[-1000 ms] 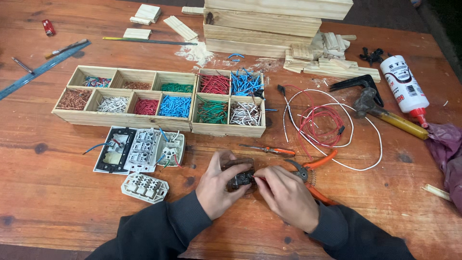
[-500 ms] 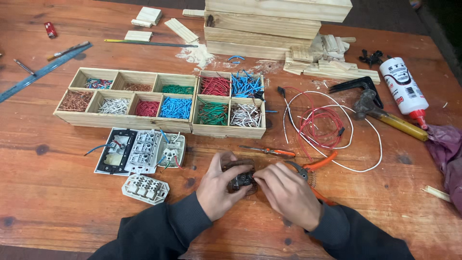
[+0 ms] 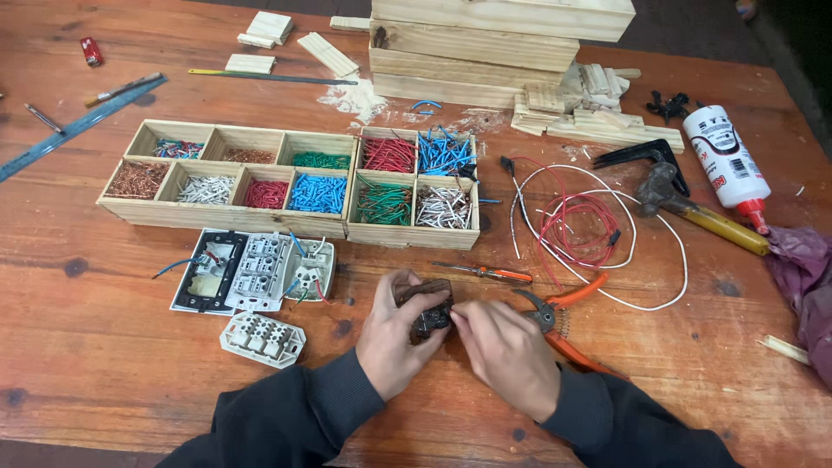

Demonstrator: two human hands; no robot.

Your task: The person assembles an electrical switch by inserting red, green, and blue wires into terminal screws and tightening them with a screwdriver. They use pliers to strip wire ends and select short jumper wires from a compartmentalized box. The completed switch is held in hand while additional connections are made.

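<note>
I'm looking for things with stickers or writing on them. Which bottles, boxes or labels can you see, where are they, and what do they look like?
Glue bottle: lying at the table's far right, beside the hammer; white, with a red nozzle and a label printed in black and red.
Small red thing: far left corner of the table; too small to tell if it has a label.
No screens or signs in view.

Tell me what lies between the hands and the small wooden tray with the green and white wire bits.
In the head view, a small orange-handled screwdriver lies on the table between the tray and the hands, left and right, holding a dark part.
</note>
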